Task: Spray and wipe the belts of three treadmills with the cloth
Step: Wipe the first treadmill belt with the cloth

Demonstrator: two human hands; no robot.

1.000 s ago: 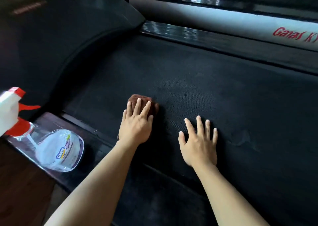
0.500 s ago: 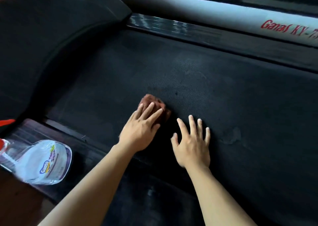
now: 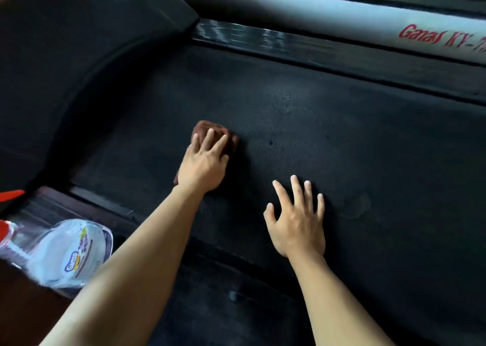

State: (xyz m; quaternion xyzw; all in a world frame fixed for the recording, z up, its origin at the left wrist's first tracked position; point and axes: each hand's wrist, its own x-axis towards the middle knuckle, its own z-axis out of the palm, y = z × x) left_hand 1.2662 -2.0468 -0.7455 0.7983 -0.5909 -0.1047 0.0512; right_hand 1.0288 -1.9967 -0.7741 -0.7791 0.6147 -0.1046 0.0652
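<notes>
The black treadmill belt (image 3: 315,140) fills most of the view. A small brown cloth (image 3: 203,130) lies bunched on it left of centre. My left hand (image 3: 203,164) presses flat on the cloth with straight fingers, covering most of it. My right hand (image 3: 297,219) rests palm down on the bare belt to the right, fingers spread. A clear spray bottle (image 3: 63,251) with a red and white head lies on the near side rail at lower left, partly cut off by the frame edge.
The dark motor cover (image 3: 79,56) curves up at the left end of the belt. A glossy far side rail (image 3: 263,37) borders the belt, and beyond it runs a grey frame with red lettering (image 3: 441,36). Brown floor shows at bottom left.
My left hand has slid the cloth a little farther from me across the belt. My right hand stays planted on the belt. The view has shifted, pushing the bottle toward the lower left edge.
</notes>
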